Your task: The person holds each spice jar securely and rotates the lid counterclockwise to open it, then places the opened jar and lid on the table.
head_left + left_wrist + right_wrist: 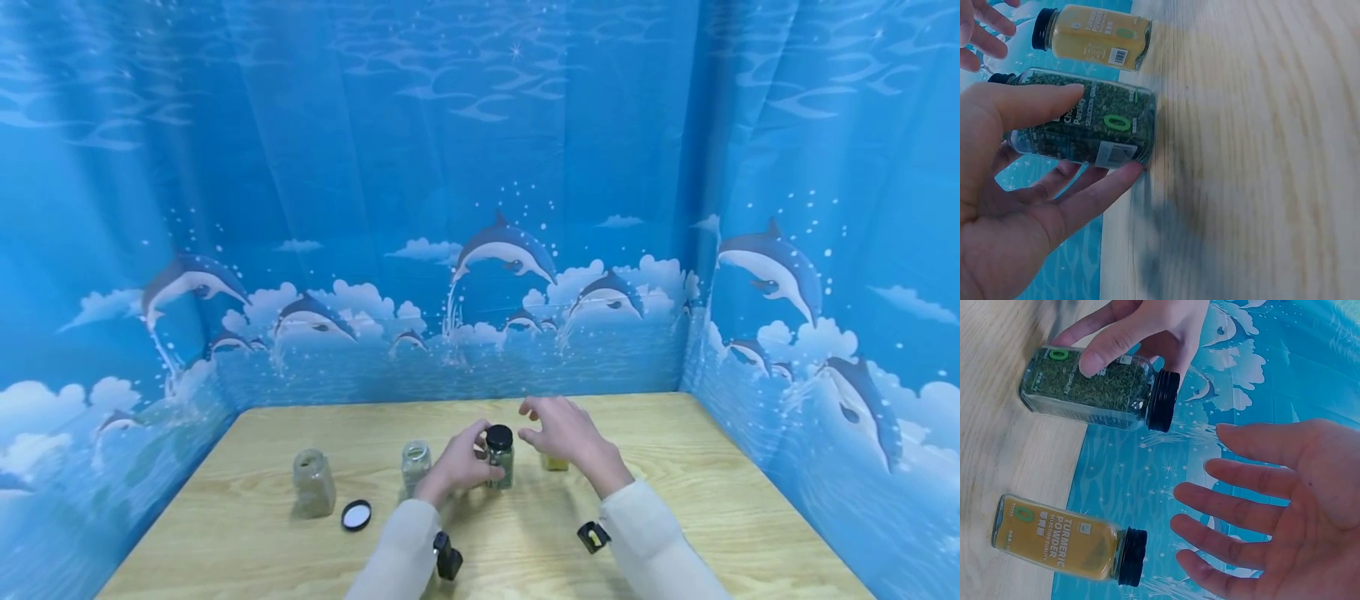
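My left hand [456, 464] holds a square glass jar of dried parsley [506, 468], thumb on one side and fingers on the other. The jar stands upright on the table and has a black screw lid [1164, 400] on it. To the right, and apart from that jar, my right hand [567, 431] hovers with its fingers [1229, 540] spread and holds nothing. Below and behind it in the head view is a jar of turmeric powder [1060, 540], also capped in black. The right hand hides most of that jar in the head view.
Two lidless glass jars stand on the left of the wooden table [247, 533]: one farther left [315, 485], one nearer my left hand [415, 463]. Between them a black lid [356, 515] lies with its white inside up. A blue dolphin curtain [450, 167] surrounds the table's far sides.
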`<act>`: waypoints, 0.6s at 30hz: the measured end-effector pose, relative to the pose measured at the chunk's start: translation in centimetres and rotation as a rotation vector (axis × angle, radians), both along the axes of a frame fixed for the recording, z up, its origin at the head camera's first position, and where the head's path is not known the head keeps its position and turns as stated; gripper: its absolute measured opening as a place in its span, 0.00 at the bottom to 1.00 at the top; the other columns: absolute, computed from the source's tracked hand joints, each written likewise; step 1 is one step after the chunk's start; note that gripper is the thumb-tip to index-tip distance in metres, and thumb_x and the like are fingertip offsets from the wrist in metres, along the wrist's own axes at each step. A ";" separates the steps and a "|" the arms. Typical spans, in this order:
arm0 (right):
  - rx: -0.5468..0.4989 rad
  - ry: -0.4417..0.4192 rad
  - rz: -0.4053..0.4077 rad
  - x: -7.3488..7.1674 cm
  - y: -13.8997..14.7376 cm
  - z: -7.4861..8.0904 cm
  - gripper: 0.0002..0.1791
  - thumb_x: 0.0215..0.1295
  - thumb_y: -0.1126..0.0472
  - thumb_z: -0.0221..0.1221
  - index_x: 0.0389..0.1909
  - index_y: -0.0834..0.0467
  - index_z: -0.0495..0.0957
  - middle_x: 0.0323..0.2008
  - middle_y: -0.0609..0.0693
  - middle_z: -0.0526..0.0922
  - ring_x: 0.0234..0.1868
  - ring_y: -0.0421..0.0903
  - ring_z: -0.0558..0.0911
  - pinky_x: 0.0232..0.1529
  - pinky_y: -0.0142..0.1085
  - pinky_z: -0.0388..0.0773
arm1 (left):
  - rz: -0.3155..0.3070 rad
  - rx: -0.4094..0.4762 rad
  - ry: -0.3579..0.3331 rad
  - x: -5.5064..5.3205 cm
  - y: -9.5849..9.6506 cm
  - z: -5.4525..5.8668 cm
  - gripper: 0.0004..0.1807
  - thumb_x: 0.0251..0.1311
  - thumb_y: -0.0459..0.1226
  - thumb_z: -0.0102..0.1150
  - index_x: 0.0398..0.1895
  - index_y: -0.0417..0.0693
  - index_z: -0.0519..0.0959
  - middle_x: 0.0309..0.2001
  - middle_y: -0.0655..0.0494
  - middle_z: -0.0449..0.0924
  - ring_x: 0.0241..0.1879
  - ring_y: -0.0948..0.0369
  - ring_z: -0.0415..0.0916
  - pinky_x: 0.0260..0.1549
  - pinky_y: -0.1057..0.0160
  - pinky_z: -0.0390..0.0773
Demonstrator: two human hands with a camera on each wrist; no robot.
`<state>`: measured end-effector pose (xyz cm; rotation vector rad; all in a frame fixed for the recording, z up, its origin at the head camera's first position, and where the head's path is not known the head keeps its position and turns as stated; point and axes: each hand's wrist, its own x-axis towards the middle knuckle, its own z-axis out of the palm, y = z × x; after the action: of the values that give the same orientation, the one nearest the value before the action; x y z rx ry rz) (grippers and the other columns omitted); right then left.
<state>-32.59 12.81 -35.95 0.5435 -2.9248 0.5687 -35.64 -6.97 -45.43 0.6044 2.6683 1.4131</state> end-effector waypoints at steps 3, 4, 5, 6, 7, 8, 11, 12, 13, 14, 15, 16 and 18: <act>-0.001 -0.010 -0.002 0.1 0.1 -0.1 0.19 0.65 0.56 0.70 0.54 0.58 0.83 0.50 0.57 0.88 0.48 0.54 0.86 0.48 0.51 0.87 | -0.002 -0.004 0.014 0.5 0.0 0.0 0.27 0.46 0.34 0.78 0.49 0.52 0.75 0.45 0.46 0.79 0.47 0.48 0.83 0.47 0.45 0.85; 0.001 -0.012 -0.001 0.1 0.1 -0.2 0.19 0.65 0.56 0.70 0.54 0.58 0.83 0.50 0.57 0.88 0.48 0.54 0.86 0.48 0.51 0.87 | 0.000 -0.003 0.013 0.7 -0.1 -0.1 0.27 0.46 0.35 0.78 0.49 0.53 0.75 0.45 0.47 0.79 0.47 0.49 0.83 0.47 0.46 0.85; -0.001 -0.017 -0.002 0.2 0.1 -0.2 0.19 0.65 0.56 0.70 0.54 0.58 0.83 0.50 0.57 0.88 0.49 0.54 0.86 0.48 0.51 0.87 | -0.002 -0.001 0.015 0.9 -0.1 -0.1 0.27 0.45 0.34 0.79 0.48 0.53 0.75 0.45 0.47 0.79 0.47 0.49 0.83 0.47 0.46 0.85; -0.003 -0.021 -0.001 0.2 0.1 -0.2 0.19 0.65 0.56 0.70 0.54 0.58 0.83 0.50 0.57 0.88 0.49 0.55 0.86 0.49 0.52 0.87 | -0.005 0.002 0.022 1.1 -0.2 -0.1 0.26 0.44 0.34 0.79 0.47 0.53 0.75 0.44 0.48 0.79 0.47 0.49 0.83 0.46 0.46 0.86; -0.004 -0.026 0.000 0.3 0.1 -0.2 0.19 0.65 0.56 0.70 0.54 0.57 0.83 0.50 0.57 0.88 0.49 0.55 0.86 0.49 0.52 0.87 | -0.010 0.003 0.028 1.2 -0.2 -0.2 0.26 0.44 0.34 0.79 0.46 0.52 0.75 0.44 0.48 0.80 0.47 0.49 0.83 0.47 0.46 0.86; -0.005 -0.030 0.002 0.4 0.1 -0.2 0.19 0.65 0.56 0.70 0.54 0.57 0.83 0.50 0.57 0.88 0.49 0.55 0.86 0.49 0.52 0.86 | -0.015 0.007 0.034 1.4 -0.3 -0.2 0.25 0.43 0.34 0.79 0.45 0.52 0.76 0.44 0.48 0.80 0.48 0.49 0.83 0.46 0.46 0.86; -0.009 -0.038 0.014 0.6 0.1 -0.3 0.18 0.64 0.56 0.70 0.53 0.56 0.83 0.49 0.55 0.88 0.50 0.55 0.86 0.50 0.52 0.86 | -0.024 0.012 0.047 1.8 -0.5 -0.5 0.25 0.43 0.35 0.80 0.43 0.52 0.76 0.44 0.48 0.81 0.48 0.49 0.83 0.47 0.47 0.87; -0.009 -0.039 0.019 0.7 0.0 -0.3 0.18 0.64 0.56 0.71 0.53 0.55 0.84 0.49 0.55 0.88 0.50 0.55 0.86 0.50 0.53 0.86 | -0.026 0.016 0.050 2.0 -0.5 -0.6 0.24 0.43 0.35 0.80 0.43 0.52 0.76 0.44 0.48 0.81 0.48 0.49 0.83 0.47 0.48 0.87; -0.010 -0.039 0.024 0.8 0.0 -0.3 0.18 0.64 0.56 0.71 0.53 0.55 0.84 0.49 0.55 0.88 0.50 0.55 0.86 0.50 0.53 0.86 | -0.027 0.021 0.048 2.1 -0.6 -0.7 0.24 0.44 0.36 0.79 0.44 0.52 0.77 0.45 0.48 0.82 0.49 0.49 0.83 0.48 0.48 0.87; -0.012 -0.038 0.030 0.9 0.0 -0.3 0.18 0.64 0.56 0.71 0.53 0.55 0.84 0.49 0.55 0.88 0.50 0.55 0.86 0.50 0.54 0.86 | -0.026 0.028 0.046 2.3 -0.6 -0.8 0.25 0.44 0.36 0.80 0.45 0.53 0.77 0.45 0.47 0.82 0.49 0.49 0.83 0.48 0.47 0.87; -0.013 -0.035 0.035 1.0 -0.1 -0.3 0.18 0.64 0.56 0.71 0.53 0.55 0.84 0.49 0.56 0.88 0.50 0.55 0.86 0.50 0.54 0.86 | -0.025 0.037 0.040 2.4 -0.7 -0.8 0.25 0.44 0.36 0.79 0.46 0.53 0.78 0.46 0.47 0.82 0.49 0.49 0.83 0.49 0.47 0.87; -0.015 -0.034 0.038 1.1 -0.1 -0.4 0.18 0.64 0.56 0.71 0.53 0.55 0.84 0.50 0.55 0.88 0.50 0.56 0.86 0.50 0.54 0.86 | -0.024 0.048 0.033 2.6 -0.8 -1.0 0.26 0.45 0.37 0.80 0.48 0.54 0.78 0.47 0.47 0.82 0.50 0.48 0.83 0.49 0.47 0.87; -0.019 -0.029 0.046 1.3 -0.2 -0.4 0.18 0.63 0.56 0.71 0.52 0.55 0.84 0.49 0.55 0.88 0.50 0.56 0.86 0.50 0.54 0.86 | -0.021 0.074 0.015 2.8 -0.9 -1.1 0.27 0.46 0.38 0.79 0.51 0.55 0.79 0.49 0.46 0.81 0.51 0.48 0.82 0.51 0.46 0.86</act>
<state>-31.30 12.64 -36.32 0.6063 -2.9375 0.6145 -32.80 -7.89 -46.56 0.6488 2.6227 1.5140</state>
